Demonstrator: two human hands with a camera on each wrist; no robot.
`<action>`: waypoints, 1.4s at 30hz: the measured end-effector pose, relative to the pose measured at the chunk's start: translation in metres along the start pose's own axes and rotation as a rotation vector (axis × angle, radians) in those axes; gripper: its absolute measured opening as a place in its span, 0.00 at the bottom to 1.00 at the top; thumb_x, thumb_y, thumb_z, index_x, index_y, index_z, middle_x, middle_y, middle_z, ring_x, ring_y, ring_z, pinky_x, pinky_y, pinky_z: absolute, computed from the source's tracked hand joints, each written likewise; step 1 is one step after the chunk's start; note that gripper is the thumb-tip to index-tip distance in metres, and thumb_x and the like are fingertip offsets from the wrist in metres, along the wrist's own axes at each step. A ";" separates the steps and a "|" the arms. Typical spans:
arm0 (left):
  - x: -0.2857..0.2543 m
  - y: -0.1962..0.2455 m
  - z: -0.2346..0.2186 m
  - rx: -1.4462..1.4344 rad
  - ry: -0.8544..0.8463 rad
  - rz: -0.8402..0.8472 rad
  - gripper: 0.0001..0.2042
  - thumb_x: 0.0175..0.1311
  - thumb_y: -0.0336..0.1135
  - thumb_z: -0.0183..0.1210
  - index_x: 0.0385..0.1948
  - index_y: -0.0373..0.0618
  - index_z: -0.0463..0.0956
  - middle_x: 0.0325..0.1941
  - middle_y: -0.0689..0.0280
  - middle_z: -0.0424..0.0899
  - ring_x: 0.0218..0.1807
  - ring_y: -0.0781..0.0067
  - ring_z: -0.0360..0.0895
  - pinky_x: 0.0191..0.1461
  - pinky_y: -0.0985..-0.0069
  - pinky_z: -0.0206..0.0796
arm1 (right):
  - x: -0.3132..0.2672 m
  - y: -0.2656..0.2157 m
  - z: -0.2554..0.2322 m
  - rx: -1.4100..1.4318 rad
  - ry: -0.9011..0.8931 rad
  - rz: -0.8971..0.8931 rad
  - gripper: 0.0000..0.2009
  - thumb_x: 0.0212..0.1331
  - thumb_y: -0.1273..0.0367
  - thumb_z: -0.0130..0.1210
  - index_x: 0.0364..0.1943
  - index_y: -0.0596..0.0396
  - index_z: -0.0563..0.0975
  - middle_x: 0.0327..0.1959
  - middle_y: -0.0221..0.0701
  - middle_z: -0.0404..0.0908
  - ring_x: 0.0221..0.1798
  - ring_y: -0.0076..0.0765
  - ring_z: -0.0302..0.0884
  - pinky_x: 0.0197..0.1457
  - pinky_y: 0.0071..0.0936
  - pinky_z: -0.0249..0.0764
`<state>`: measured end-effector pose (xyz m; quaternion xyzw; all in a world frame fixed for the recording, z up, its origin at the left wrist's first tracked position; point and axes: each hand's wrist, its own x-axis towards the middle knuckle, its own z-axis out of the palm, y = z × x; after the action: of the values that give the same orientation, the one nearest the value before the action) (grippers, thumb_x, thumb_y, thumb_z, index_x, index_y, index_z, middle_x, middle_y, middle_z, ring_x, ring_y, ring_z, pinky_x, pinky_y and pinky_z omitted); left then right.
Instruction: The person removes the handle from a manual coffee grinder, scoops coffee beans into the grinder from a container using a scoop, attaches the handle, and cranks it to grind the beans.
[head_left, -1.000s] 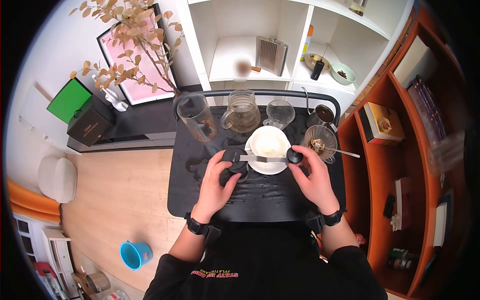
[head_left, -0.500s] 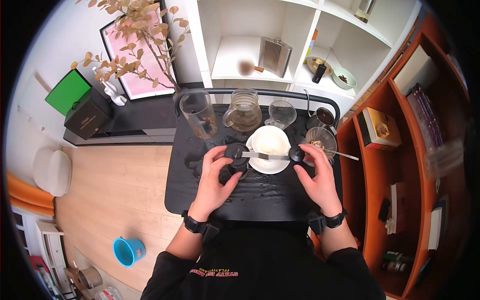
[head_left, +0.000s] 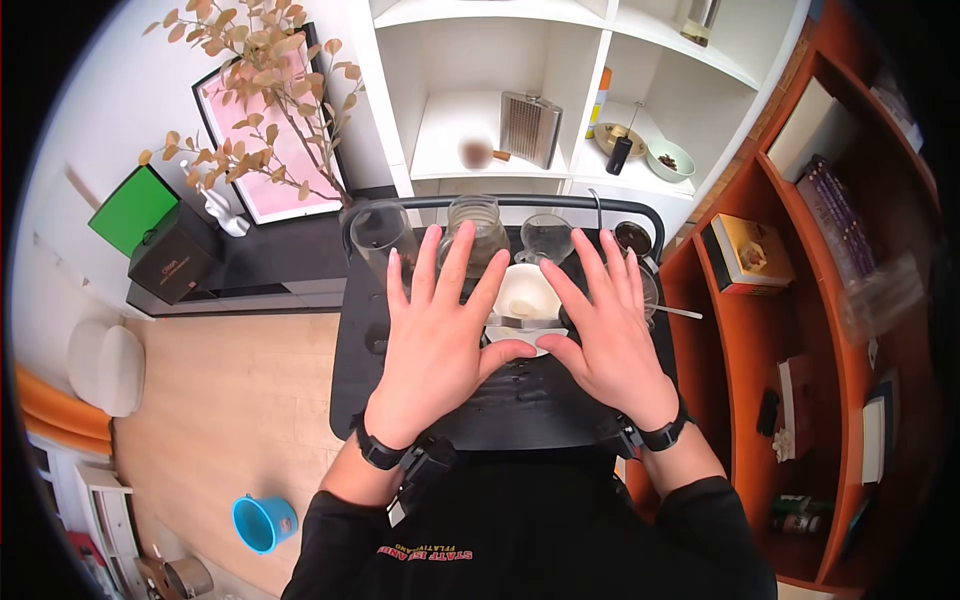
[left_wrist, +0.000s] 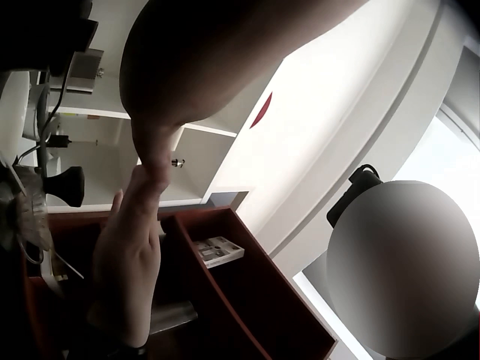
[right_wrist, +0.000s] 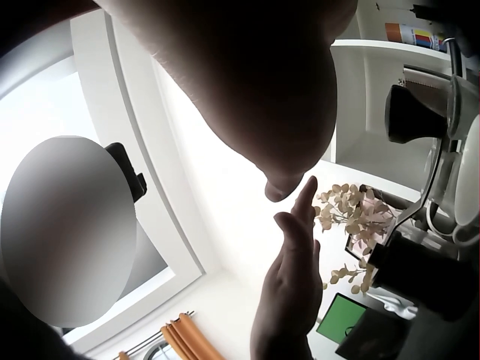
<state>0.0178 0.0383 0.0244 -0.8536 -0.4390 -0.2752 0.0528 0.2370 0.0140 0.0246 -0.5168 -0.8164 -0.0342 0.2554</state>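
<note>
Palms down, both hands are spread side by side over the black table (head_left: 380,395). My left hand (head_left: 435,325) and right hand (head_left: 612,335) hold nothing, fingers straight, thumb tips close together. Below them stands a hand coffee grinder; its metal crank (head_left: 530,323) shows between the hands, the rest hidden in the head view. The right wrist view shows its black body (right_wrist: 420,277) and crank knob (right_wrist: 412,114). Just behind the crank sits a white bowl (head_left: 530,290) on a white saucer, partly covered by the fingers.
Along the table's back stand a tall glass jar (head_left: 380,232), a glass pitcher (head_left: 474,215), a small glass vessel (head_left: 547,236) and a gooseneck kettle (head_left: 630,238). A glass cup with a spoon (head_left: 680,311) is at right. White shelves (head_left: 480,183) rise behind.
My left hand has let go of the grinder's body and my right hand of its crank knob. Both have moved inward and spread flat above it.
</note>
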 end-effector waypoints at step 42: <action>0.008 -0.002 0.014 -0.030 -0.058 -0.001 0.46 0.49 0.65 0.68 0.69 0.49 0.69 0.80 0.52 0.56 0.80 0.40 0.48 0.75 0.32 0.41 | 0.002 0.012 0.001 0.053 -0.058 0.001 0.37 0.59 0.50 0.65 0.72 0.46 0.68 0.77 0.46 0.56 0.80 0.63 0.48 0.79 0.63 0.46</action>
<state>0.0262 0.0497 0.0167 -0.8617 -0.4368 -0.2568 0.0270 0.2462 0.0219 0.0223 -0.5112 -0.8238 0.0026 0.2451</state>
